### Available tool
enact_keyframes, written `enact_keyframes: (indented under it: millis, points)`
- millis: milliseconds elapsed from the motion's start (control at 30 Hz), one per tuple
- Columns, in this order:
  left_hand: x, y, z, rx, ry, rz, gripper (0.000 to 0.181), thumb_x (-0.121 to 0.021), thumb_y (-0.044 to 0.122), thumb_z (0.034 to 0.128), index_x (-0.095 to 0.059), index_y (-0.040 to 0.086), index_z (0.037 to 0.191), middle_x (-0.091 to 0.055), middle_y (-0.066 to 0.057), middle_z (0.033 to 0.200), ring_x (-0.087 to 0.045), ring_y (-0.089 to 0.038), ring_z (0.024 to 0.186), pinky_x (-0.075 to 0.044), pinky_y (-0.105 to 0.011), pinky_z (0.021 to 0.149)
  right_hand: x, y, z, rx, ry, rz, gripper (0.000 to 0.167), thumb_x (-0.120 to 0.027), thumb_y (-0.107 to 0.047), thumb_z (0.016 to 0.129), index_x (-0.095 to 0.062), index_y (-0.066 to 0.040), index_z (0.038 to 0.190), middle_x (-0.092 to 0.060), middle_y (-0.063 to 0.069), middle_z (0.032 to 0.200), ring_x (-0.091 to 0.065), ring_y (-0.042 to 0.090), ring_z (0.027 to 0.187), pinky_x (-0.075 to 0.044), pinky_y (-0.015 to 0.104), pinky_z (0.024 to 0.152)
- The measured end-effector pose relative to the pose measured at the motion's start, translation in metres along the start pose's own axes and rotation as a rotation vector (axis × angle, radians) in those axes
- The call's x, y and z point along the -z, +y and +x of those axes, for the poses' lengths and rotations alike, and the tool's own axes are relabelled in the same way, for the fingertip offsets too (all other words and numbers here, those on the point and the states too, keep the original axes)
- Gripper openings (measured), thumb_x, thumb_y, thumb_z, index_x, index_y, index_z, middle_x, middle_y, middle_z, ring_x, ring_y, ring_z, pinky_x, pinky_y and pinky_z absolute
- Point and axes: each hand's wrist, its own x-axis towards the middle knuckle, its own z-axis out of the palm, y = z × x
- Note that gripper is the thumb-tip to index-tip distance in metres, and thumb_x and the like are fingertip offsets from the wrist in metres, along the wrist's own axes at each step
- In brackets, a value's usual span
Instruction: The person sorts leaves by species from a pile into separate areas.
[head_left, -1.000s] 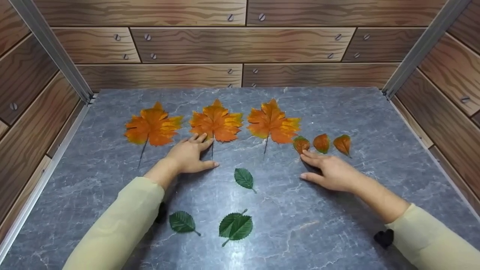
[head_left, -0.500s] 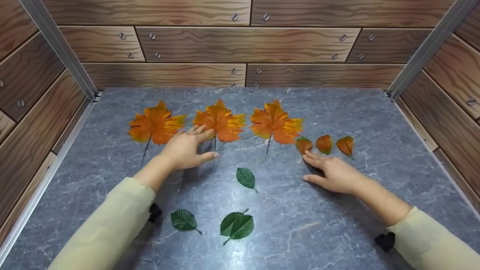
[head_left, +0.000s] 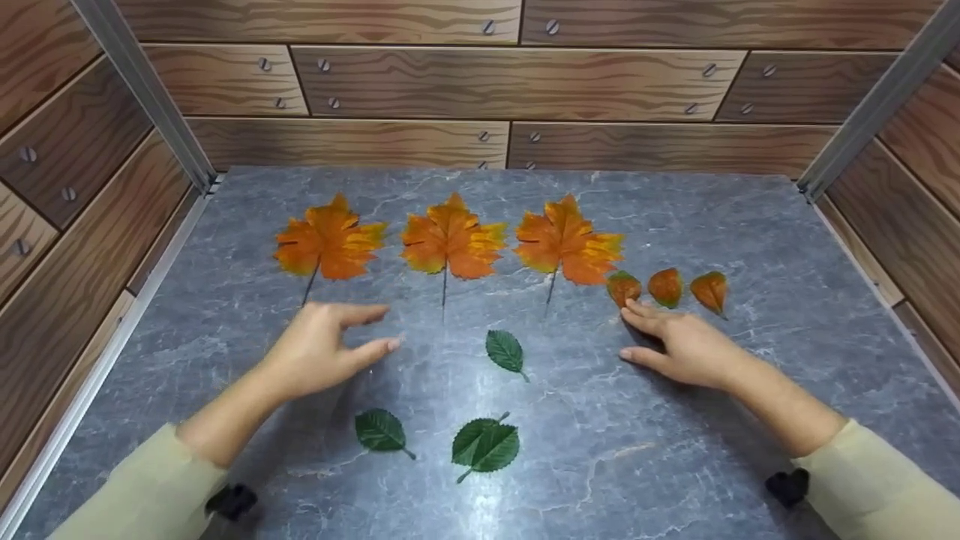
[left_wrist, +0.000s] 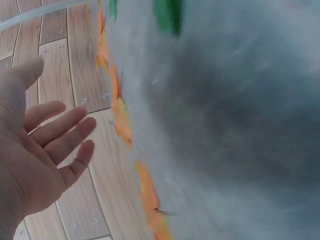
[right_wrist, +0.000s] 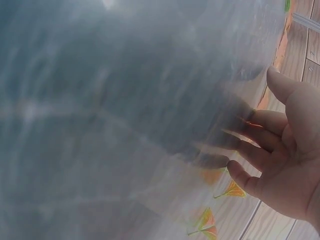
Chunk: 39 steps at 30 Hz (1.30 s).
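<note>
The left hand point(head_left: 322, 349) has its thumb and index finger spread apart and holds nothing; in the head view its other fingers are largely hidden, while the left wrist view shows them loosely bent. It is just below the left maple leaf point(head_left: 330, 238), and may cover the tip of that stem. The right hand point(head_left: 682, 345) has its fingers extended and grips nothing, fingertips at the lower edge of the left small leaf point(head_left: 623, 286); some fingers are hidden behind the index.

The middle small leaf point(head_left: 664, 287) and right small leaf point(head_left: 709, 291) lie in a row beside it. The left small leaf sits close against the right maple leaf point(head_left: 568, 240); whether they touch is hard to tell. The middle maple leaf point(head_left: 454, 236) lies between the other two. In the left wrist view the maple leaves shrink to thin, blurred strips, and a green shape is cut off at the top.

Nearer the person are the upper green leaf point(head_left: 505, 349), the left green leaf point(head_left: 380, 430) and a green pair point(head_left: 496, 451), one partly covering the other. The sleeves point(head_left: 131, 491) and table point(head_left: 570, 420) run out of the frame.
</note>
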Motion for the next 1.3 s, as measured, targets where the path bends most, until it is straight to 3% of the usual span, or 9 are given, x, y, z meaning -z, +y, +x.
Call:
enact_keyframes:
  millis: [33,100,300,467,667,867,1067,1167,1300]
  points:
    - [-0.003,-0.001,-0.006,0.001,0.016,-0.021,0.052,-0.079,0.039,0.0982,-0.073,0.002,0.134,-0.074,-0.014,0.129,-0.074,-0.019,0.079,-0.059,-0.049,0.096,0.000,0.000,0.000,0.000,0.000,-0.001,0.075,-0.061,-0.053,0.106,-0.046,-0.002,0.159,-0.039,0.023,0.164,-0.042,0.048,0.146,-0.038,0.066,0.114]
    - [-0.009,-0.003,-0.017,0.014,0.037,-0.057,0.047,-0.081,0.037,0.0966,-0.077,0.002,0.127,-0.077,-0.012,0.123,-0.075,-0.026,0.107,-0.059,-0.049,0.095,0.001,0.001,-0.001,0.002,0.000,-0.001,0.075,-0.060,-0.053,0.106,-0.046,-0.002,0.159,-0.039,0.022,0.165,-0.042,0.048,0.146,-0.038,0.066,0.114]
    - [-0.028,-0.011,-0.048,0.058,-0.014,-0.140,0.045,-0.087,0.035,0.0903,-0.080,0.000,0.116,-0.079,-0.009,0.104,-0.074,-0.021,0.090,-0.063,-0.040,0.081,0.000,0.001,0.000,0.001,-0.001,0.000,0.075,-0.060,-0.054,0.106,-0.047,-0.002,0.159,-0.039,0.021,0.165,-0.042,0.048,0.146,-0.038,0.066,0.114]
    - [-0.036,-0.016,-0.061,0.034,-0.072,-0.059,0.047,-0.093,0.042,0.0818,-0.082,0.007,0.110,-0.068,0.003,0.090,-0.062,-0.013,0.080,-0.055,-0.029,0.071,0.000,0.001,-0.001,-0.001,-0.001,-0.002,0.075,-0.060,-0.054,0.106,-0.047,-0.002,0.159,-0.039,0.022,0.165,-0.042,0.048,0.146,-0.038,0.066,0.114]
    - [-0.041,-0.019,-0.064,0.032,-0.094,-0.005,0.041,-0.098,0.041,0.0743,-0.075,0.018,0.100,-0.060,0.007,0.093,-0.056,-0.012,0.085,-0.051,-0.032,0.075,0.000,0.002,-0.002,0.001,0.008,0.001,0.073,-0.063,-0.050,0.106,-0.047,-0.002,0.158,-0.040,0.022,0.164,-0.043,0.048,0.145,-0.039,0.065,0.114]
    - [-0.039,-0.019,-0.065,0.065,-0.135,-0.006,0.034,-0.097,0.038,0.0766,-0.068,0.024,0.089,-0.056,0.008,0.095,-0.052,-0.014,0.088,-0.046,-0.033,0.076,0.000,0.001,-0.001,0.018,0.014,0.005,0.073,-0.064,-0.048,0.106,-0.047,0.000,0.158,-0.041,0.024,0.163,-0.043,0.049,0.145,-0.038,0.067,0.114]
    - [-0.039,-0.019,-0.063,0.027,-0.157,-0.003,0.034,-0.096,0.036,0.0781,-0.064,0.023,0.083,-0.054,0.010,0.089,-0.050,-0.012,0.085,-0.044,-0.032,0.076,0.000,0.001,-0.001,0.016,0.013,0.004,0.072,-0.064,-0.048,0.106,-0.047,-0.001,0.158,-0.041,0.024,0.163,-0.044,0.049,0.145,-0.039,0.067,0.114]
    - [-0.037,-0.020,-0.061,0.010,-0.179,-0.066,0.032,-0.095,0.031,0.0802,-0.064,0.023,0.079,-0.055,0.011,0.083,-0.050,-0.011,0.081,-0.042,-0.030,0.073,0.000,0.002,-0.001,0.012,0.007,0.004,0.073,-0.063,-0.049,0.106,-0.047,-0.001,0.158,-0.040,0.023,0.164,-0.043,0.049,0.145,-0.039,0.067,0.114]
    - [-0.031,-0.021,-0.057,0.047,-0.235,-0.253,0.025,-0.091,0.017,0.0850,-0.068,0.017,0.079,-0.061,0.011,0.076,-0.054,-0.007,0.070,-0.045,-0.023,0.064,0.000,0.001,0.000,0.010,0.004,0.004,0.074,-0.063,-0.050,0.106,-0.047,-0.001,0.159,-0.039,0.022,0.165,-0.043,0.049,0.145,-0.039,0.066,0.114]
